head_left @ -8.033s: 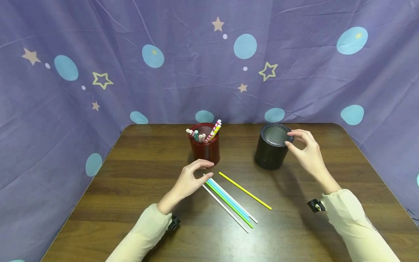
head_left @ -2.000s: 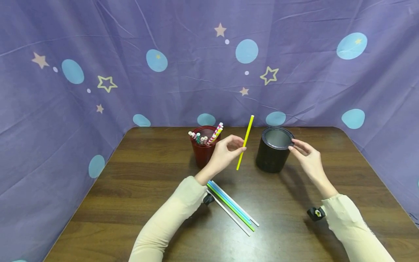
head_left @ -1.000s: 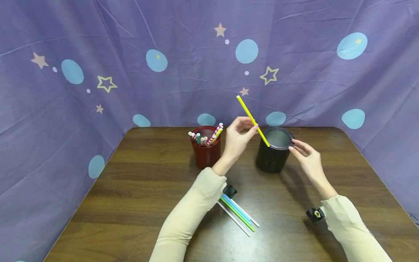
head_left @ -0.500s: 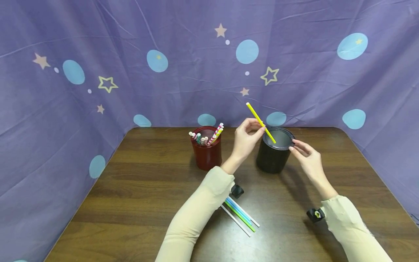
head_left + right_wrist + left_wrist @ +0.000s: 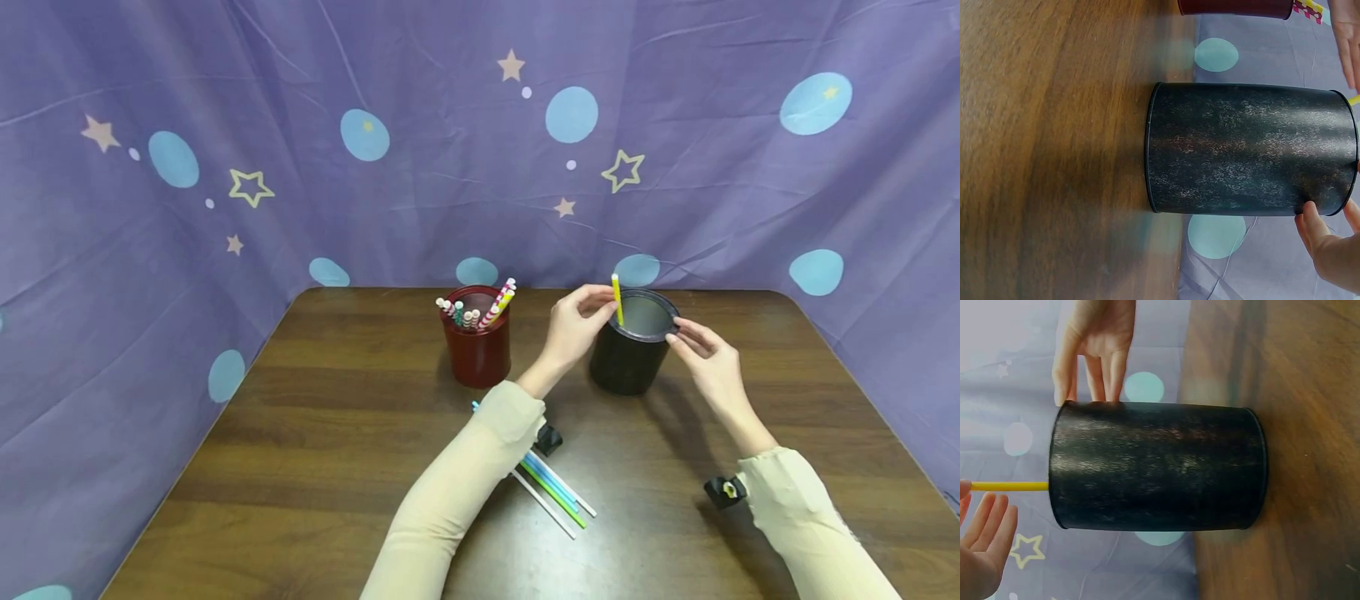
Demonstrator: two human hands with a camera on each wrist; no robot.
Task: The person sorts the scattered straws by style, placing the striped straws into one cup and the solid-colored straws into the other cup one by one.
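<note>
My left hand (image 5: 573, 327) pinches an upright yellow straw (image 5: 617, 300) at the left rim of a black canister (image 5: 626, 364). In the left wrist view, the straw's lower part (image 5: 1010, 486) passes inside the black canister (image 5: 1160, 465). My right hand (image 5: 708, 365) grips the canister's right rim between thumb and fingers, and the right wrist view has its fingers (image 5: 1314, 222) against the wall. On the table, white, blue and green straws (image 5: 551, 483) lie side by side, partly hidden under my left sleeve.
Left of the black canister stands a dark red canister (image 5: 477, 358) with several patterned straws (image 5: 495, 308) leaning in it. Everything rests on a brown wooden table (image 5: 315, 433). Behind the table hangs a purple curtain (image 5: 435, 233) with stars and dots.
The yellow straw was picked off the table by my left hand, carried right, and is now lowered upright into the black canister. My right hand has stayed at the canister's rim.
</note>
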